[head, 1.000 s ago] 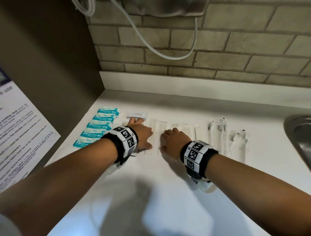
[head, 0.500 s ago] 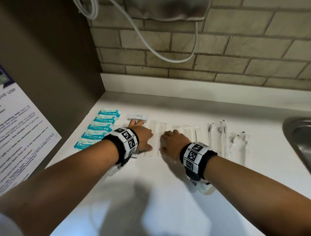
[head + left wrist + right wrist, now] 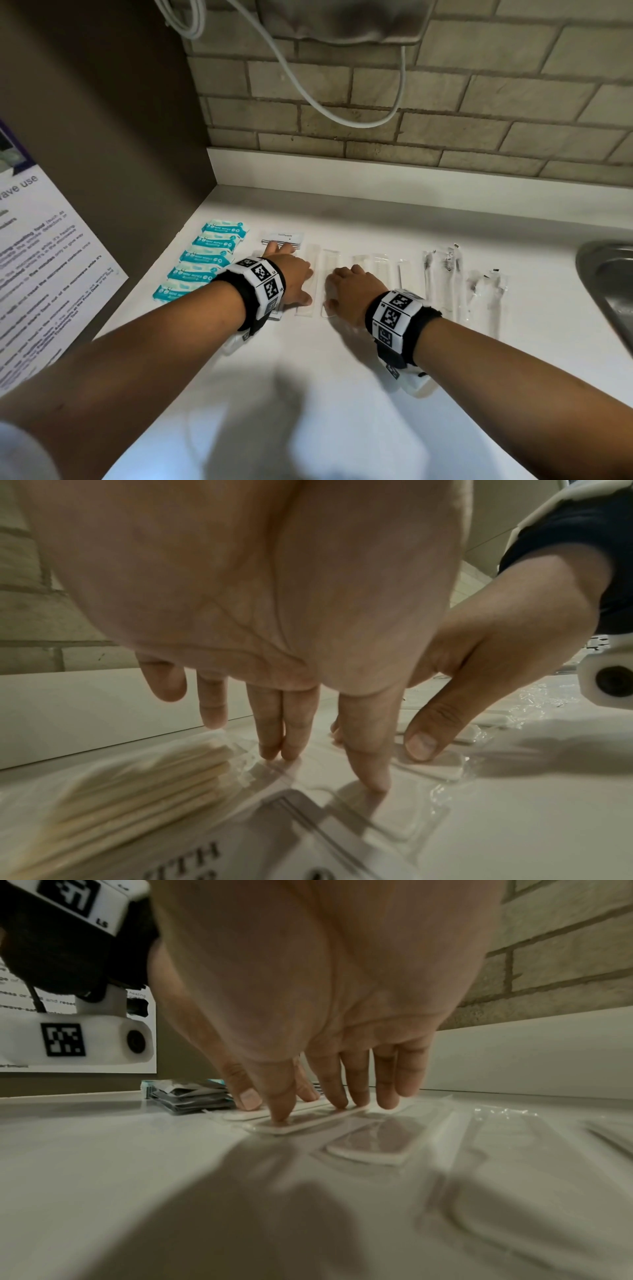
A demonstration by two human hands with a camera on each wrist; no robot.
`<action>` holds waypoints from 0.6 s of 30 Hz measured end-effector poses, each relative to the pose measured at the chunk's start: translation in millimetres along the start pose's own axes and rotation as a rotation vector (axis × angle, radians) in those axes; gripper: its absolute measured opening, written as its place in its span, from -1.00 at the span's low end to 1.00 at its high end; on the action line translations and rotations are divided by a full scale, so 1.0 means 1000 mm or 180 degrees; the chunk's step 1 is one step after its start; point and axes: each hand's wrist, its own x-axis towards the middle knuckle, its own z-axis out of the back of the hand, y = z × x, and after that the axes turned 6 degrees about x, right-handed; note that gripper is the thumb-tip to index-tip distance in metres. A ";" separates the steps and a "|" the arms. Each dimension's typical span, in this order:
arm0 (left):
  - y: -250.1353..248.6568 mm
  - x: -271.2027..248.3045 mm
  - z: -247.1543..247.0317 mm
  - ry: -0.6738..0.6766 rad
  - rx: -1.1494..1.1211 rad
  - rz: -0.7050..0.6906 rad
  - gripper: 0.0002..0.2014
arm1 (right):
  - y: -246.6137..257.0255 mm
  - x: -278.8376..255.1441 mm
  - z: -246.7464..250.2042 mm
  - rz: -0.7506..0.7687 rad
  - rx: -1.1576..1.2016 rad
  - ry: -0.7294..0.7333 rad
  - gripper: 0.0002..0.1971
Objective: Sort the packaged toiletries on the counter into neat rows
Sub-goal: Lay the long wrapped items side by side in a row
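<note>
Packaged toiletries lie in rows on the white counter [image 3: 342, 394]. My left hand [image 3: 293, 275] lies flat with straight fingers on a long clear packet [image 3: 303, 301]; its fingertips [image 3: 274, 748] press the wrap beside a packet of thin sticks [image 3: 137, 791]. My right hand [image 3: 351, 289] rests flat on the neighbouring clear packet [image 3: 329, 260], its thumb and fingertips [image 3: 282, 1112] pressing a white flat strip [image 3: 308, 1122] in its wrap. A column of teal wipe packets [image 3: 205, 263] lies left. A white toothpaste packet [image 3: 286, 236] sits beyond my left fingers.
More clear packets [image 3: 376, 265], toothbrush packets [image 3: 442, 281] and a crumpled clear packet [image 3: 486, 298] lie to the right. A steel sink [image 3: 606, 284] is at the far right. A brown wall with a notice [image 3: 44, 274] closes the left, a brick wall [image 3: 411, 102] the back.
</note>
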 end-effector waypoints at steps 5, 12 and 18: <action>0.002 0.005 -0.005 0.0024 -0.0056 0.0047 -0.60 | 0.000 -0.001 -0.001 -0.0015 -0.0027 -0.0015 -0.46; 0.001 -0.001 0.007 -0.0165 -0.0174 0.0037 -0.62 | -0.006 -0.008 0.005 0.0059 -0.0034 -0.0242 -0.44; -0.017 -0.007 0.029 -0.0476 -0.0459 -0.0078 -0.43 | -0.042 -0.029 0.014 -0.0143 -0.0109 -0.0358 -0.49</action>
